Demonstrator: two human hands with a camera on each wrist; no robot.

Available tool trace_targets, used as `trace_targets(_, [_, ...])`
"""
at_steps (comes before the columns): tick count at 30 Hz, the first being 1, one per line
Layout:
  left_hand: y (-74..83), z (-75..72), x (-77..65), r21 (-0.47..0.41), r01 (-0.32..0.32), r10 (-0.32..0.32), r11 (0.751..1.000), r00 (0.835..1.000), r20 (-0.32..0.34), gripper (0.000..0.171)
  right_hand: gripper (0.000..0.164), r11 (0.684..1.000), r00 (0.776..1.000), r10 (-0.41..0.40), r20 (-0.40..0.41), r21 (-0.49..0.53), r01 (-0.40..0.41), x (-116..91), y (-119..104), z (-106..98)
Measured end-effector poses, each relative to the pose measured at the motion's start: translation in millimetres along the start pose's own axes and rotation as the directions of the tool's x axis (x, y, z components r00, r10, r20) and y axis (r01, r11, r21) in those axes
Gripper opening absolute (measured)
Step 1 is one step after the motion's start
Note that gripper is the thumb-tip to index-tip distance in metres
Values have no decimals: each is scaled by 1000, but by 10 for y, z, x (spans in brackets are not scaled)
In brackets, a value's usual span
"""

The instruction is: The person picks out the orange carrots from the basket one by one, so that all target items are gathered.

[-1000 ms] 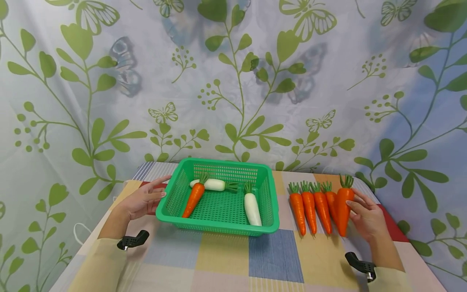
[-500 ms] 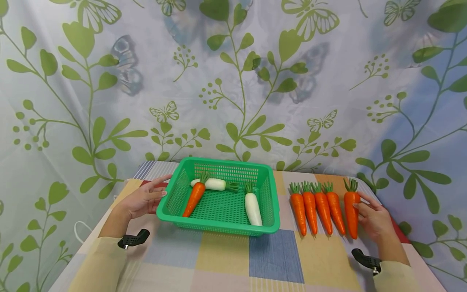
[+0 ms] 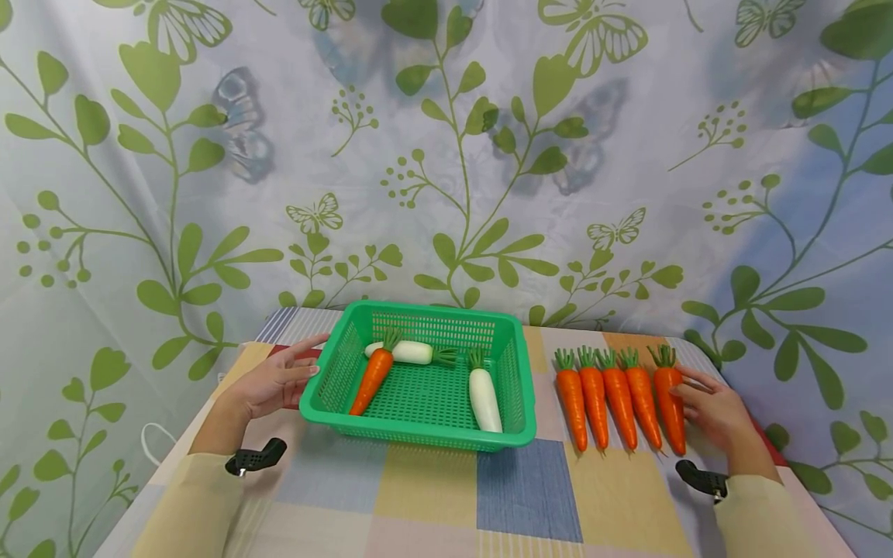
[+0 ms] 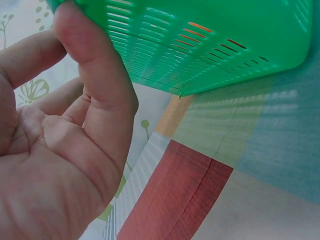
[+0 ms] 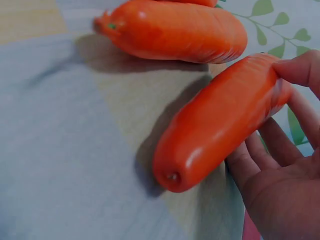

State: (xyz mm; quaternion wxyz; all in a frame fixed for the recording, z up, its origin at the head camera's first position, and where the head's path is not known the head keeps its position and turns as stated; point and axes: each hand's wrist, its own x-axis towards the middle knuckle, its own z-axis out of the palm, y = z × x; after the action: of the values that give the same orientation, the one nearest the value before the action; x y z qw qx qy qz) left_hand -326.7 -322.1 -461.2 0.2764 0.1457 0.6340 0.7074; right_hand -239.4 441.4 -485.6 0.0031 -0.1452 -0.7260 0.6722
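At the right end of a row of carrots, my right hand [image 3: 715, 411] pinches an orange carrot [image 3: 670, 407] between thumb and fingers. In the right wrist view this carrot [image 5: 215, 130] lies at a slant, its blunt tip toward the camera, close over the cloth. Beside it, another carrot [image 5: 175, 31] lies in the row. My left hand [image 3: 272, 380] rests against the left side of a green plastic basket [image 3: 418, 435], the thumb [image 4: 82, 35] right at its rim. Inside the basket are one carrot [image 3: 373, 380] and two white radishes [image 3: 484, 399] with green tops.
Several carrots [image 3: 617, 403] lie side by side, green tops toward the back. A patchwork tablecloth [image 3: 432, 496] covers the table. Behind it hangs a white curtain [image 3: 391, 256] with a leaf and butterfly print. A white cable [image 3: 146, 442] loops at the left edge.
The carrot in my right hand has shifted right from over the row's end, then slightly back left beside its neighbour. The left hand and the basket have stayed in place.
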Motion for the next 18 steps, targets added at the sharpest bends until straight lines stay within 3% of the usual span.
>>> trace_targets(7, [-1,3,-4,5,2,-2,1000,1000,-4,71,79,968,1000,-15,10,-250,17,104,-18,-32])
trace_targets(12, [-1,7,-12,0,11,-11,1000,1000,-6,71,79,925,999,-34,-3,-378,30,140,-42,-32])
trace_targets(18, [1,12,-18,-7,14,-14,1000,1000,-2,71,77,905,999,-38,-10,-425,30,168,-65,-30])
